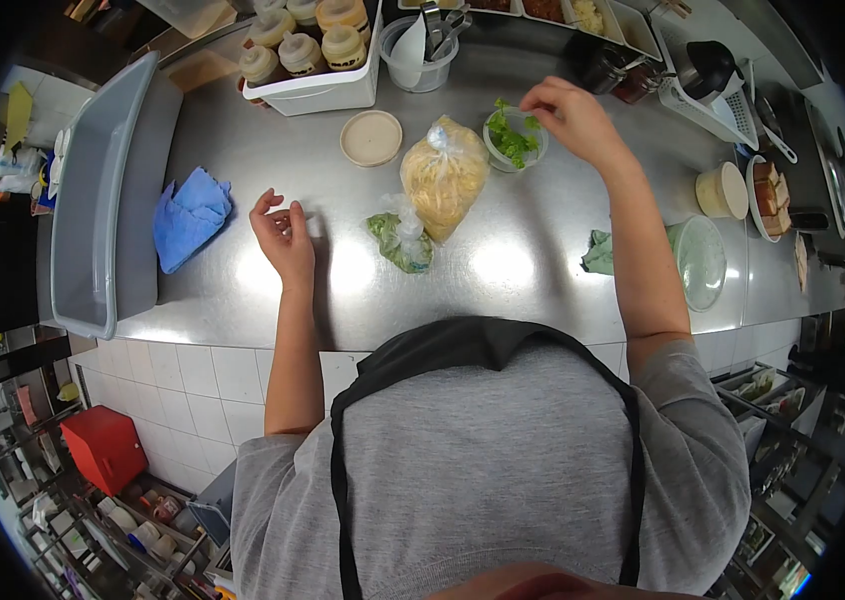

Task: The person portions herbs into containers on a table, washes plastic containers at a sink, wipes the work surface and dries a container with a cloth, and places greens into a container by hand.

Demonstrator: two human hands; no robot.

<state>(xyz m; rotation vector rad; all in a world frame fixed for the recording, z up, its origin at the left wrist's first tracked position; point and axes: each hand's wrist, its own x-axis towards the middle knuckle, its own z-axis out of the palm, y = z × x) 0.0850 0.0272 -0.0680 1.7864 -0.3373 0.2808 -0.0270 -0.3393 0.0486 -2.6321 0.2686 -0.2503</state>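
My right hand [561,112] is at the upper right edge of a small round tub [533,157] of green leaves [513,138], its fingers pinched together over a leaf at the rim. My left hand [284,232] hovers over the steel counter with its fingers apart and nothing in it. Left of the tub stands a knotted clear bag of pale yellow food [446,182]. A smaller bag of chopped greens [400,245] lies against its lower left side. A round beige lid [372,138] lies flat above and left of the bags.
Along the back are a white bin of squeeze bottles [328,93] and a tub of utensils [421,72]. On the left are a blue cloth [192,218] and a grey bin [103,200]. A clear round container [700,263] and a lidded tub [722,191] stand at the right.
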